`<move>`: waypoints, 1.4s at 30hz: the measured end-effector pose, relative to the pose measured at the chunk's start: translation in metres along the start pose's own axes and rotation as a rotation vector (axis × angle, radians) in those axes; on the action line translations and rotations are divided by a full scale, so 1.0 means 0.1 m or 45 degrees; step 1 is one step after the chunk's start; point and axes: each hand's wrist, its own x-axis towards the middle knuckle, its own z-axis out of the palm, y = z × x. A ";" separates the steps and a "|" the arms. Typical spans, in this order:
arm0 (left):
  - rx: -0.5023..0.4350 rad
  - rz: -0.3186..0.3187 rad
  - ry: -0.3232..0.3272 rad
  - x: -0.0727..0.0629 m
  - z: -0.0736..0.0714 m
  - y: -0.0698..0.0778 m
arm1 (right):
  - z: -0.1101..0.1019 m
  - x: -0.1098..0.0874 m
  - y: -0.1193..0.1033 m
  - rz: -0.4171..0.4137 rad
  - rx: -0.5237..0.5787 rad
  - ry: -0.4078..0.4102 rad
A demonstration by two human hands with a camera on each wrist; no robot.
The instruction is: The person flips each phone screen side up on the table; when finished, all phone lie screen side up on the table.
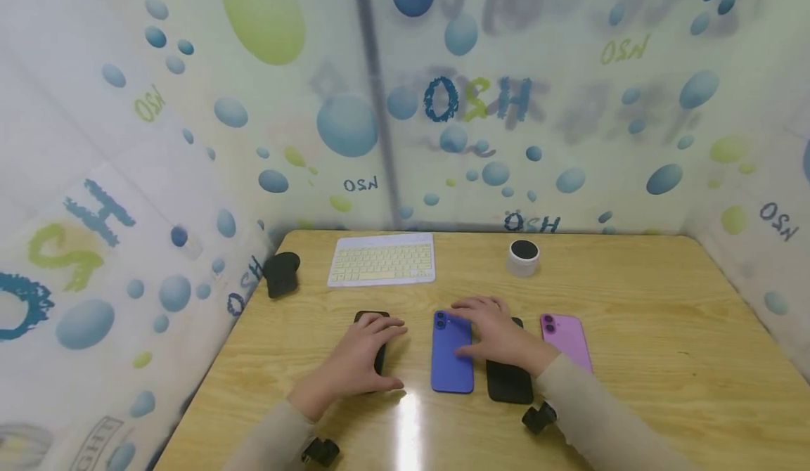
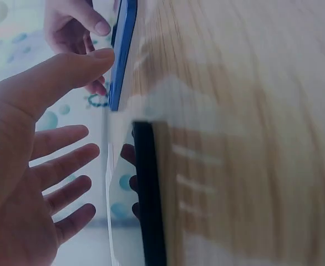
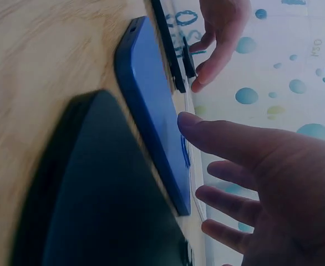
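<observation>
Wood-grain desk with four phones, in a patterned enclosure

Desk: pale wood-grain top, glossy, rounded far corners; a white streak of reflected light towards the near side.

Enclosure: far wall, left wall and right wall, all pale, printed with blue and green drops and lettering. The far wall, crossed by a grey vertical band, rises behind the desk's far edge.

Along the far edge: white keyboard, left of centre; white cylinder with black top, right of centre. Near the far left corner: black object, kind unclear.

Mid-desk, left to right, well in from both side edges: left dark phone; blue phone, camera side up; right dark phone, just beside the blue one; pink phone, camera side up.

Hands: left hand, fingers and thumb spread, above the left dark phone. Right hand, likewise spread, over the blue phone; contact cannot be told. Both wrists: beige sleeves, small black devices.
</observation>
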 end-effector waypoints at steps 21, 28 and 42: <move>0.033 0.007 -0.133 0.32 0.21 0.32 | -0.05 -0.17 0.29 -0.014 0.051 -0.047; 0.080 -0.018 -0.132 0.35 0.23 0.38 | -0.02 -0.16 0.31 0.004 0.065 -0.043; 0.072 -0.045 -0.139 0.36 0.27 0.36 | 0.03 -0.12 0.30 0.060 0.162 0.015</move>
